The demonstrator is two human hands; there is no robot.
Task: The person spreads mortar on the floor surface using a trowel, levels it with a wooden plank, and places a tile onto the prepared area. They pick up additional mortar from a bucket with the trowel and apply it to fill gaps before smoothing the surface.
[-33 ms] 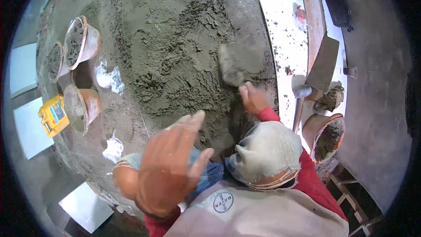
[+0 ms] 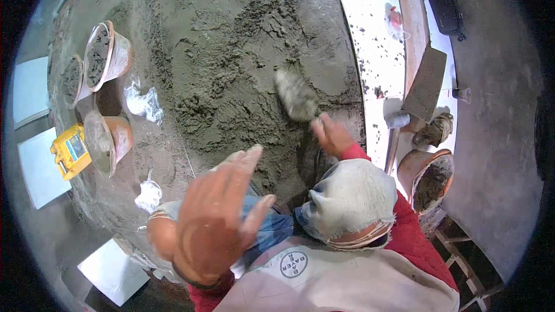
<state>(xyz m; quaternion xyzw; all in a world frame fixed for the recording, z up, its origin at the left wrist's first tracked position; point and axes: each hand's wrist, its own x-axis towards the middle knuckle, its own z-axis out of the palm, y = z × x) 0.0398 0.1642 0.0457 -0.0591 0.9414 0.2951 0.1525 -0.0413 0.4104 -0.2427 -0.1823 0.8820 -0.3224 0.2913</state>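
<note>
Wet grey mortar [image 2: 222,101] lies in a rough, lumpy layer in front of me, smoother toward the far and right sides. My right hand [image 2: 333,134] is closed around the handle of a mortar-smeared trowel [image 2: 296,95]. Its blade points away and a little left, over the right part of the mortar. The handle is mostly hidden in my fist. My left hand [image 2: 222,205] is raised above my lap, fingers stretched out and thumb apart, with nothing in it.
Mortar-filled buckets [image 2: 118,55] stand at the left, near another bucket [image 2: 120,138] and a yellow container [image 2: 70,151]. Crumpled plastic [image 2: 143,101] lies beside them. At right are a mortar bucket [image 2: 432,182], a flat board [image 2: 426,84], a rag [image 2: 435,131] and a white speckled strip [image 2: 376,34].
The trowel has shifted left and slightly nearer, its blade turning more to the left. My left hand has moved slightly left.
</note>
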